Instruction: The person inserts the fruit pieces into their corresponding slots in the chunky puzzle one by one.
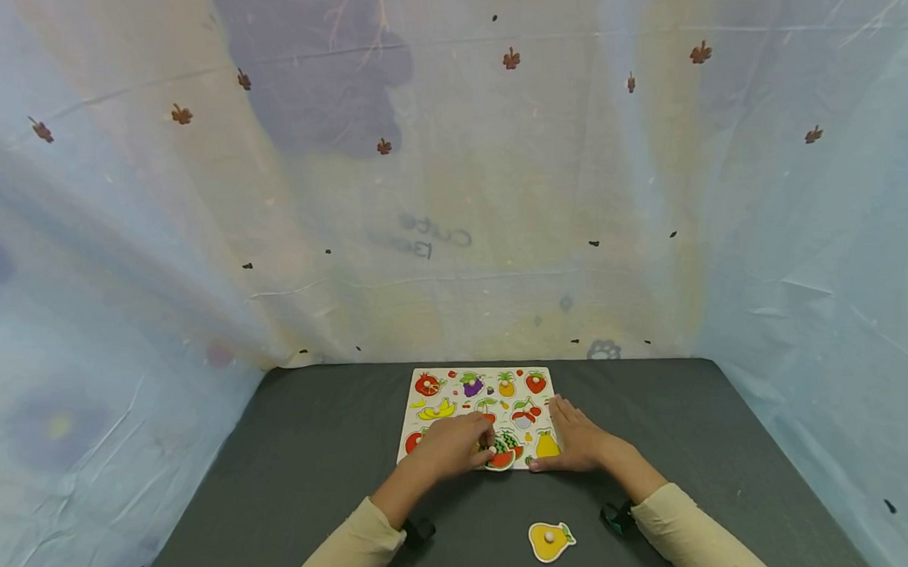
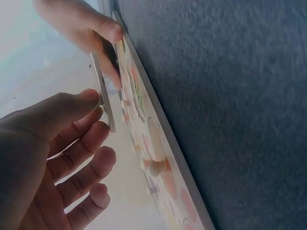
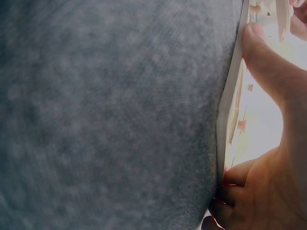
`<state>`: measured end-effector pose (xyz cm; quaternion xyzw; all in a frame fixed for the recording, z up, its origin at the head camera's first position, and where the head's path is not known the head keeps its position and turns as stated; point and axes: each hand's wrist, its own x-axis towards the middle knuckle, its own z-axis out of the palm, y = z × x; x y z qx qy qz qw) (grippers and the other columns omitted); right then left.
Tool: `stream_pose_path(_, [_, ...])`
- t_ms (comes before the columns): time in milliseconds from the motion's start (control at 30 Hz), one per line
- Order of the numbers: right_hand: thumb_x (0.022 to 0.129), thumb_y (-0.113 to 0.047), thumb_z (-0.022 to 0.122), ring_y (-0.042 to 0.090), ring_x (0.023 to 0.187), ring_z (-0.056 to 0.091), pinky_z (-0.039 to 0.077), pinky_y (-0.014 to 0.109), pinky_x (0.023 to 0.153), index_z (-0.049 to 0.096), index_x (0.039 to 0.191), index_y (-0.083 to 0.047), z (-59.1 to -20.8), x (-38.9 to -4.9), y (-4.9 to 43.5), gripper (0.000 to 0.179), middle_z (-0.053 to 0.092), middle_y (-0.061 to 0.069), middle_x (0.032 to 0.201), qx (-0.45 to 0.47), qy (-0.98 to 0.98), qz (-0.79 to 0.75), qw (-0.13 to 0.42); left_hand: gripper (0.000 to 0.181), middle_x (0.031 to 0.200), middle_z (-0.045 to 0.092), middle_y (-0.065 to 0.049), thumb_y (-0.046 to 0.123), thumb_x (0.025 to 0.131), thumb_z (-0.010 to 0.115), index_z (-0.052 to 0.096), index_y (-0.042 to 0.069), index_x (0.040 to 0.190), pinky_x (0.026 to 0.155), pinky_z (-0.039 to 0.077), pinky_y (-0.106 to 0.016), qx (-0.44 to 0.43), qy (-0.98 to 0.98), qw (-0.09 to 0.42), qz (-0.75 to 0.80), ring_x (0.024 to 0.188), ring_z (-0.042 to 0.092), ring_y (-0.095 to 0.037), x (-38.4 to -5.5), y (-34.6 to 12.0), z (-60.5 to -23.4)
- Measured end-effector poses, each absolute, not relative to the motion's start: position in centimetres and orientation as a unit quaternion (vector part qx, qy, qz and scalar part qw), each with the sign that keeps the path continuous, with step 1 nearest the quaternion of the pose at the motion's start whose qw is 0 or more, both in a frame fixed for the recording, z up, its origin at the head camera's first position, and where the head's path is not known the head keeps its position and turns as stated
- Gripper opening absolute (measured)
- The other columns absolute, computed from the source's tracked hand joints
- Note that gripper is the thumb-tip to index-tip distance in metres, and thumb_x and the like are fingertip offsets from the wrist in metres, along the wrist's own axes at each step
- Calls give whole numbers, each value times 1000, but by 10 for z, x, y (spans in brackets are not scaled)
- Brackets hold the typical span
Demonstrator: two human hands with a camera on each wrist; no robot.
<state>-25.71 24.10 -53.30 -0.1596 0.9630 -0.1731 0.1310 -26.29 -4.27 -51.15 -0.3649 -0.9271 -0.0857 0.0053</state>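
Observation:
My left hand [image 1: 450, 446] pinches a watermelon puzzle piece [image 1: 499, 460] by its knob, over the near edge of a wooden fruit puzzle board [image 1: 409, 431]. From the left wrist view, thumb and forefinger meet at the knob, and the thin piece [image 2: 102, 88] is tilted and apart from the board. The other fingers are loosely bent. At the board's near right corner rests my right hand [image 1: 580, 442], its fingers straight along the right side. Its thumb [image 3: 261, 48] touches the near edge.
A yellow pear piece [image 1: 547, 542] with a knob lies on the dark grey table [image 1: 317, 455], in front of the board. Several fruit pieces, such as grapes [image 1: 472, 385] and bananas [image 1: 437, 410], sit on the board. A patterned curtain [image 1: 466, 191] hangs behind.

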Motion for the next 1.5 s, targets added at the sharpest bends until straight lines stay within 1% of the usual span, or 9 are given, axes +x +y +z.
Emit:
stream_pose_path(100, [86,-67,82,49,161,17,20,62,129,15,164,15,-527,-253,239,132,14,37,172,-165,962,-173,128,19,96,63,13,41,99,79,69,25,102,65,47,-22,-359,-929,4,-88,75,53,0,-266,-43,-511])
stream_pose_path(300, [86,-65,83,50,161,18,20,62,129,16,164,16,-526,-252,239,131,15,38,171,-165,962,-176,126,18,95,62,12,40,100,79,69,25,99,62,45,-23,-356,-930,2,-98,71,51,-1,-271,-42,-513])
stream_pose_path(533, [86,-66,82,49,161,18,20,61,129,16,164,15,-529,-252,241,131,15,37,172,-168,962,-174,125,19,93,59,13,41,99,79,66,27,98,61,43,-22,-359,-929,6,-83,70,49,0,-278,-35,-519])
stream_pose_path(767, [86,-70,80,49,162,17,19,61,129,14,165,14,-528,-253,242,133,13,36,173,-167,962,-170,133,19,89,54,15,41,101,77,64,28,97,62,43,-23,-357,-930,-8,-81,68,49,-1,-284,-26,-522])
stream_pose_path(1033, [85,-73,79,48,162,15,18,61,130,12,166,13,-531,-256,243,135,11,35,173,-165,962,-171,134,19,90,56,14,41,100,78,66,27,98,62,44,-23,-350,-934,-22,-69,69,50,-1,-287,-18,-524])
stream_pose_path(1200, [85,-75,78,47,163,15,18,60,130,11,167,11,-533,-257,242,136,11,34,174,-157,964,-170,134,19,89,54,14,42,101,77,66,28,96,62,44,-24,-341,-937,-32,-68,68,49,-2,-289,-15,-526])
stream_pose_path(1500, [85,-72,79,48,163,14,17,61,130,11,166,12,-527,-256,240,135,10,34,174,-158,961,-179,139,17,89,57,13,40,101,77,67,26,99,64,45,-25,-337,-938,-30,-71,70,50,-2,-291,-11,-530])
